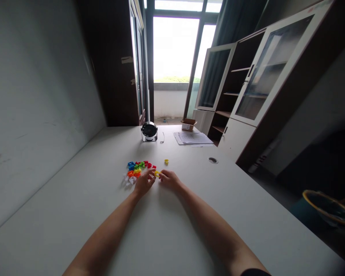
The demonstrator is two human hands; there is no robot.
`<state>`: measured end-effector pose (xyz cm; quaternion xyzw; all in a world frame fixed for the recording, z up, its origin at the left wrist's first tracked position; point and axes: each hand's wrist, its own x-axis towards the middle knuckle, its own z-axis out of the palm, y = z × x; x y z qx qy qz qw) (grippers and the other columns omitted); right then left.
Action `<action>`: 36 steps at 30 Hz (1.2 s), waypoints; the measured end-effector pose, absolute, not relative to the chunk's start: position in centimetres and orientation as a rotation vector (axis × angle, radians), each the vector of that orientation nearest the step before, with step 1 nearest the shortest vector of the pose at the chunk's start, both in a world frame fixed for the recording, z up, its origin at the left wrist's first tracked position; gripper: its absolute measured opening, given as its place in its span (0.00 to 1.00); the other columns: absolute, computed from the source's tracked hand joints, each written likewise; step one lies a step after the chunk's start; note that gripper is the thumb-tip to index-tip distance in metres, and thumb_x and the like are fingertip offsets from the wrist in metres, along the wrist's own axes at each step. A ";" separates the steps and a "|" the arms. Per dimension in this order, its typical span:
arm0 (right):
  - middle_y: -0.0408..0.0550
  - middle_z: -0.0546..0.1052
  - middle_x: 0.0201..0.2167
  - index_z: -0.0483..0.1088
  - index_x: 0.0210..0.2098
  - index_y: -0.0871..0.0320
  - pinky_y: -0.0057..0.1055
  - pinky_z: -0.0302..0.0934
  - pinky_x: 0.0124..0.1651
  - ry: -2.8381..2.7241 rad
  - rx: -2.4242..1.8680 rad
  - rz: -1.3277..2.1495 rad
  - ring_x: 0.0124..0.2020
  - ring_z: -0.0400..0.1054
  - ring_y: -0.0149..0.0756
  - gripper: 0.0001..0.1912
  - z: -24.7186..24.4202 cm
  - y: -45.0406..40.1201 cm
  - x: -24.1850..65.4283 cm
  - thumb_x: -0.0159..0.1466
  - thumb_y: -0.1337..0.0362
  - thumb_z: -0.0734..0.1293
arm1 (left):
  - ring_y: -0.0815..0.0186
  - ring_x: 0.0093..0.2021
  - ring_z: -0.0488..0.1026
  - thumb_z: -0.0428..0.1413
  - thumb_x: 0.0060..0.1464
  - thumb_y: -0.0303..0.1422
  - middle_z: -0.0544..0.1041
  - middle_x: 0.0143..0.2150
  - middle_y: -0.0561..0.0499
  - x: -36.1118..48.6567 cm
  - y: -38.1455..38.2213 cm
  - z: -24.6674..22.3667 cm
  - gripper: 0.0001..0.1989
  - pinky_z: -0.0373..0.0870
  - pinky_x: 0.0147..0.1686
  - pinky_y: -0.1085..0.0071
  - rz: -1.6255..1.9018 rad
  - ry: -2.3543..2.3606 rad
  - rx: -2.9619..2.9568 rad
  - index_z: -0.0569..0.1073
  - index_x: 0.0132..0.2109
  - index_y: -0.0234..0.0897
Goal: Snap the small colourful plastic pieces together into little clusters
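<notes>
A small yellow plastic piece (pixel 157 174) is held between my two hands, just above or on the white table. My left hand (pixel 144 181) pinches its left side, and my right hand (pixel 169 179) has its fingertips on the right side. Left of my left hand lies a loose pile of small plastic pieces: blue ones (pixel 131 165), green ones (pixel 138 166), red ones (pixel 148 165), orange ones (pixel 130 174) and whitish ones (pixel 129 181). Another yellow piece (pixel 166 161) sits apart, beyond my right hand. The exact shape of the held piece is too small to tell.
On the white table (pixel 172 230), a small black-and-silver fan (pixel 149 131) stands at the back, beside a thin cord (pixel 163 138). Papers (pixel 194 138) and an open cardboard box (pixel 188 124) lie at the far right. A cable hole (pixel 213 160) is near the right edge.
</notes>
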<state>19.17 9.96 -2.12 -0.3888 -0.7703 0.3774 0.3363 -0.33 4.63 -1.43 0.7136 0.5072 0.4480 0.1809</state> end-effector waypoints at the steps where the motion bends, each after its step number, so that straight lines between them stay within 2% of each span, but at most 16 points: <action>1: 0.44 0.77 0.26 0.73 0.31 0.57 0.26 0.57 0.31 -2.014 -1.020 0.979 0.26 0.68 0.31 0.18 -2.1 10.0 19.2 0.66 0.50 0.62 | 0.70 0.30 0.75 0.55 0.57 0.30 0.79 0.41 0.49 -0.3 4.6 -1.4 0.18 0.73 0.33 0.72 1.265 1.431 2.019 0.71 0.55 0.42; 8: 0.45 0.77 0.26 0.74 0.31 0.57 0.26 0.60 0.34 -1.992 -1.006 1.022 0.27 0.70 0.32 0.22 -2.1 10.1 19.2 0.69 0.50 0.57 | 0.69 0.30 0.74 0.54 0.58 0.35 0.79 0.40 0.49 -0.2 4.2 -0.6 0.12 0.71 0.30 0.72 1.264 1.442 2.011 0.72 0.49 0.40; 13: 0.43 0.77 0.26 0.73 0.40 0.56 0.26 0.62 0.34 -1.899 -0.954 1.110 0.28 0.71 0.32 0.17 -2.5 10.1 19.0 0.67 0.51 0.60 | 0.68 0.31 0.74 0.52 0.60 0.35 0.78 0.37 0.51 -0.3 4.2 -0.6 0.07 0.70 0.31 0.73 1.226 1.512 2.041 0.73 0.41 0.40; 20: 0.47 0.78 0.32 0.72 0.40 0.58 0.30 0.65 0.37 -1.837 -0.790 1.244 0.31 0.72 0.34 0.11 -3.1 10.4 18.8 0.62 0.59 0.65 | 0.68 0.31 0.74 0.51 0.60 0.33 0.77 0.36 0.52 -0.5 4.4 -0.9 0.07 0.68 0.32 0.73 1.185 1.584 2.096 0.73 0.37 0.39; 23: 0.45 0.77 0.32 0.72 0.37 0.57 0.28 0.64 0.36 -1.943 -0.836 1.144 0.31 0.70 0.33 0.07 -2.8 10.2 18.9 0.60 0.63 0.65 | 0.67 0.32 0.75 0.50 0.60 0.33 0.77 0.35 0.52 -0.6 4.5 -0.9 0.08 0.68 0.32 0.72 1.215 1.648 2.071 0.73 0.37 0.39; 25: 0.44 0.77 0.32 0.73 0.39 0.57 0.27 0.63 0.36 -2.098 -0.827 1.047 0.31 0.68 0.32 0.08 -2.2 9.9 19.1 0.59 0.64 0.66 | 0.67 0.32 0.75 0.51 0.60 0.34 0.78 0.35 0.52 -0.7 4.6 -0.9 0.08 0.68 0.32 0.72 1.239 1.682 2.044 0.73 0.38 0.39; 29: 0.44 0.74 0.36 0.72 0.41 0.55 0.30 0.63 0.43 -2.401 -0.699 0.818 0.38 0.67 0.35 0.12 -0.9 8.9 19.2 0.58 0.60 0.70 | 0.66 0.31 0.74 0.51 0.59 0.34 0.78 0.34 0.51 -0.8 4.7 -1.0 0.08 0.67 0.31 0.72 1.260 1.729 2.016 0.74 0.38 0.39; 32: 0.47 0.73 0.39 0.71 0.41 0.54 0.33 0.61 0.47 -2.527 -0.667 0.598 0.42 0.65 0.38 0.18 -0.5 8.2 18.9 0.52 0.58 0.75 | 0.67 0.29 0.73 0.51 0.59 0.35 0.78 0.34 0.51 -0.8 4.7 -1.1 0.08 0.66 0.30 0.72 1.253 1.758 2.005 0.74 0.38 0.39; 36: 0.46 0.72 0.37 0.71 0.37 0.56 0.29 0.59 0.43 -2.448 -0.741 0.554 0.40 0.64 0.36 0.11 -1.3 8.1 18.3 0.53 0.67 0.71 | 0.67 0.28 0.72 0.52 0.59 0.34 0.78 0.33 0.51 -0.8 4.7 -1.2 0.07 0.67 0.31 0.72 1.266 1.752 2.006 0.74 0.37 0.39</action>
